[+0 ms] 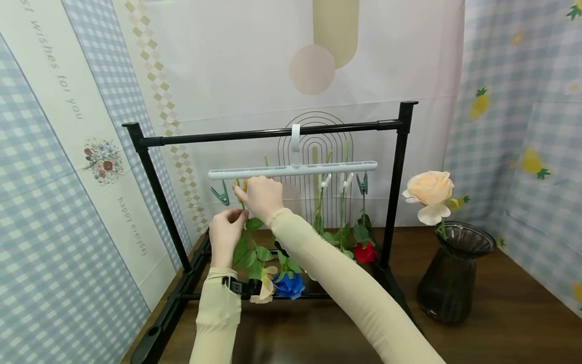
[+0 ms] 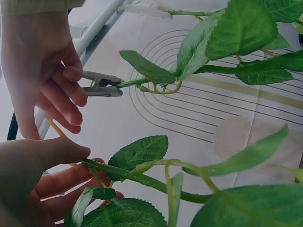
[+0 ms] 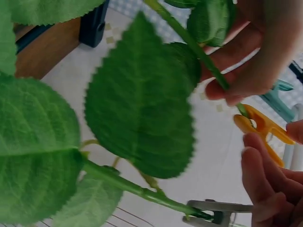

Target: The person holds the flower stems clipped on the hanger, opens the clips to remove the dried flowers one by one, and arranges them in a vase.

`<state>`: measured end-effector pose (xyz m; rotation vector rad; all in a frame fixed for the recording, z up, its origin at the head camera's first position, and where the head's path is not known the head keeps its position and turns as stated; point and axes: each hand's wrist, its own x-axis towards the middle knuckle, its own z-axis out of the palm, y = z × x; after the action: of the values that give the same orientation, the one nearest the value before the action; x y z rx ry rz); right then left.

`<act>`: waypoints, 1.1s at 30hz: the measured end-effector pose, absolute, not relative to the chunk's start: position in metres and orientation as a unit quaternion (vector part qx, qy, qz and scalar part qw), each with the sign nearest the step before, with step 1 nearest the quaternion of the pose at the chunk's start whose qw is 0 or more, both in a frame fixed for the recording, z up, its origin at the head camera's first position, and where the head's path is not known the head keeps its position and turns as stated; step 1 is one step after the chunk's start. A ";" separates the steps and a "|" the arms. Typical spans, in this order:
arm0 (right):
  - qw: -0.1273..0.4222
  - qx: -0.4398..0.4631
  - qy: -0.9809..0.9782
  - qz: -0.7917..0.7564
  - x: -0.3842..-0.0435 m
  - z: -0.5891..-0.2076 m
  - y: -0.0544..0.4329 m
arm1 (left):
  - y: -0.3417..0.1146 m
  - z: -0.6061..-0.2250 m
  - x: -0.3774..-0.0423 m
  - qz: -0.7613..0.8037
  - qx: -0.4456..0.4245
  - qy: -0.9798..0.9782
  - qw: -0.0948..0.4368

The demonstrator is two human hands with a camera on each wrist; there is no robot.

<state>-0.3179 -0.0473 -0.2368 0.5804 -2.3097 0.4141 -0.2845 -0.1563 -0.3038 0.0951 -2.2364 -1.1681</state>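
Observation:
My left hand [image 1: 227,230] pinches the green stem [image 2: 142,178] of an artificial rose between thumb and fingers; leaves hide part of it. Just above, my right hand [image 1: 260,194] holds a yellow clip [image 3: 262,127] by its handles, with the stem's upper end at the clip's mouth. The clip is on a pale hanger [image 1: 291,170] hooked over a black rack bar [image 1: 227,135]. Beside it, a grey clip [image 2: 104,85] grips another stem. Low under my hands hang a cream rose [image 1: 267,288] and a blue rose [image 1: 289,285].
A green clip [image 1: 221,194] dangles at the hanger's left end. White clips [image 1: 325,181] and another green clip [image 1: 362,183] hold stems at right, with a red rose [image 1: 365,252] lowest. A dark glass vase [image 1: 447,288] holding a peach rose [image 1: 429,188] stands outside the rack.

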 end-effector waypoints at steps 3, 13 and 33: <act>0.370 0.217 -0.887 0.169 -0.322 -0.240 -0.050 | -0.155 -0.304 -0.285 -0.439 0.034 -0.845 0.304; 0.380 0.213 -0.868 0.237 -0.325 -0.246 -0.053 | -0.153 -0.304 -0.286 -0.429 0.032 -0.847 0.311; 0.385 0.223 -0.850 0.282 -0.325 -0.248 -0.053 | -0.158 -0.312 -0.288 -0.426 0.057 -0.858 0.280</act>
<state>-0.3247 -0.0528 -0.2475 0.5672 -2.1651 0.7187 -0.2880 -0.1577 -0.3116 0.1536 -2.3018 -1.1427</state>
